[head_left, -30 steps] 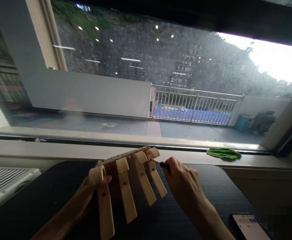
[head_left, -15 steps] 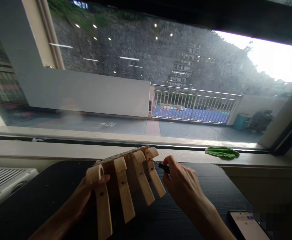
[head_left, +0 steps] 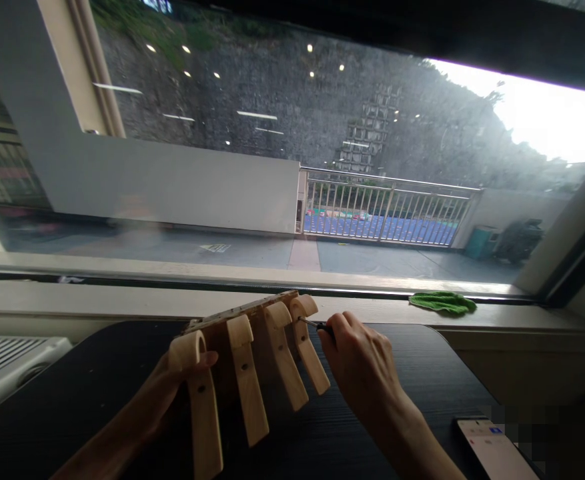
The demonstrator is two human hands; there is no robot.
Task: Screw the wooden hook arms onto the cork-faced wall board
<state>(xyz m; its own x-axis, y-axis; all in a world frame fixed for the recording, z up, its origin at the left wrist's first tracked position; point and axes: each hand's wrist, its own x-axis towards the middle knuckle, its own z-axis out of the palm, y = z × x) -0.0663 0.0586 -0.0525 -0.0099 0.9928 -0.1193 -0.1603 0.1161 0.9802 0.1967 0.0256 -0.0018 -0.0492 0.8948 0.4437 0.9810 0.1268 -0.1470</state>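
Observation:
A wooden hook rack (head_left: 248,400), a board with several curved pale hooks, is tilted above the dark table. My left hand (head_left: 175,373) is closed on its left end, the thumb lying by the leftmost hook (head_left: 206,420). In my right hand (head_left: 362,353) is a screwdriver (head_left: 325,327) with a dark handle, mostly hidden by the fingers. Its thin metal shaft points left, and the tip meets the upper hole of the rightmost hook (head_left: 312,360). Whether a screw sits in that hole is too small to tell.
The black table (head_left: 397,427) stands against a pale window sill (head_left: 362,310). A green cloth (head_left: 442,303) lies on the sill at right. A phone (head_left: 492,445) rests at the table's lower right. A white slatted unit (head_left: 17,373) is at left, beyond the table edge.
My right hand has rolled and closed further round the screwdriver's handle, covering more of it. The tip stays at the rightmost hook. The rack is held almost still.

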